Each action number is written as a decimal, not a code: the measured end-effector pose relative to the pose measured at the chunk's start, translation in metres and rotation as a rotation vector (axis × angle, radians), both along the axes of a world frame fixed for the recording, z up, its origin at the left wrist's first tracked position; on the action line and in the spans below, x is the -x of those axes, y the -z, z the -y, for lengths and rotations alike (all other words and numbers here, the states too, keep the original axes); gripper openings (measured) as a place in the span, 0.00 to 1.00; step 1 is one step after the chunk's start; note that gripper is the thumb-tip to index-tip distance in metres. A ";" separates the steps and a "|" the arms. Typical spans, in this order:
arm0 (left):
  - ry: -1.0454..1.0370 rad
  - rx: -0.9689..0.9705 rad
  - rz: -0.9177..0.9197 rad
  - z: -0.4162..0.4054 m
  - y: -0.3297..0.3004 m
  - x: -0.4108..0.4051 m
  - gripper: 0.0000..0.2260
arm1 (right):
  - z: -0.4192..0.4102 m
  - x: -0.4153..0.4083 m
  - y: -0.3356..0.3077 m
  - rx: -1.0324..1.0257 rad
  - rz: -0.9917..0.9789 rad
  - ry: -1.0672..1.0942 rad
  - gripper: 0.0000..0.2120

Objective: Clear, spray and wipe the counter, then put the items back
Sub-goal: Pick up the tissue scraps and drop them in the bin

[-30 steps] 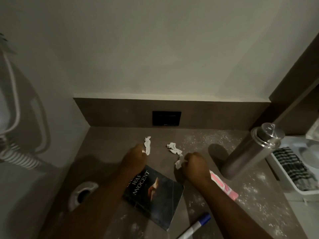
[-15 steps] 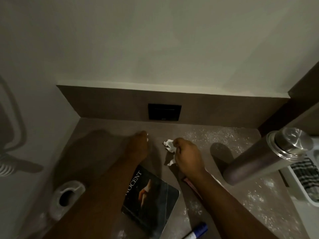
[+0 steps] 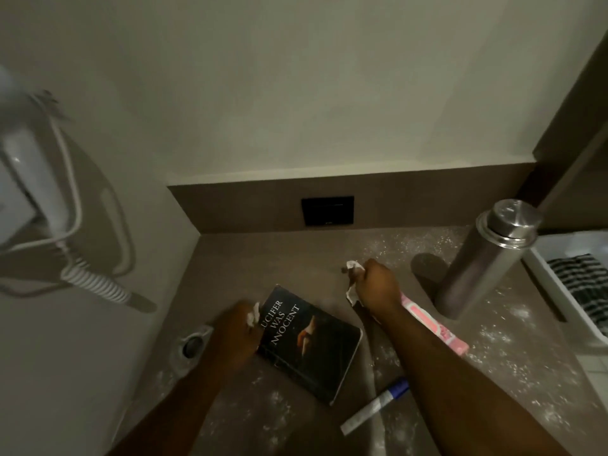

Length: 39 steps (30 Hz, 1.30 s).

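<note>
My left hand [image 3: 235, 327] is closed around a small crumpled white paper scrap [image 3: 252, 316], just left of a dark book [image 3: 309, 340] lying flat on the brown counter [image 3: 256, 258]. My right hand [image 3: 378, 286] grips crumpled white paper scraps [image 3: 352, 265], one bit sticking out above the fist and one below. A pink tube [image 3: 434, 325] lies under my right wrist. A white marker with a blue cap [image 3: 375, 408] lies near the front. White powder speckles the counter.
A steel flask [image 3: 487, 255] stands at the right, beside a white tray [image 3: 539, 274] holding a striped cloth [image 3: 582, 281]. A round metal hole [image 3: 192, 345] is set in the counter at the left. A black socket plate [image 3: 327, 210] sits on the backsplash. A wall-mounted white device with a coiled cord [image 3: 92, 281] hangs left.
My left hand has drawn back from the far counter toward the book with a paper scrap in it. My right hand has gathered the other scraps. The view shifted left.
</note>
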<state>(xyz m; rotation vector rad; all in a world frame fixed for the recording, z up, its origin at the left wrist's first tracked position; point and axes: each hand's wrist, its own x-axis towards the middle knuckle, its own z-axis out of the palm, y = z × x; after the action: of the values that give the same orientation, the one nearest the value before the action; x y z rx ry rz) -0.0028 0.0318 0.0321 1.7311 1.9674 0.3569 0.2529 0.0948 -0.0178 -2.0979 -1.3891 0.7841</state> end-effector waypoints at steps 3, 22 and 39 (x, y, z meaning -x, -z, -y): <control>0.005 -0.048 0.149 0.041 -0.002 0.013 0.13 | 0.043 -0.004 -0.023 -0.169 -0.300 0.242 0.14; 0.229 0.577 0.554 0.295 0.087 -0.135 0.09 | 0.425 -0.083 0.019 0.010 -0.851 0.980 0.11; -0.269 0.989 0.678 0.306 0.470 -0.270 0.11 | 0.411 -0.142 0.461 0.374 -0.757 0.866 0.39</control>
<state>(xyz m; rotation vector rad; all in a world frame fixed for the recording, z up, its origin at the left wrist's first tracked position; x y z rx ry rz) 0.2672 -0.2743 -0.4378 0.6037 1.4472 0.0118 0.3951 -0.3165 -0.4792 -2.0099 0.0866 1.2807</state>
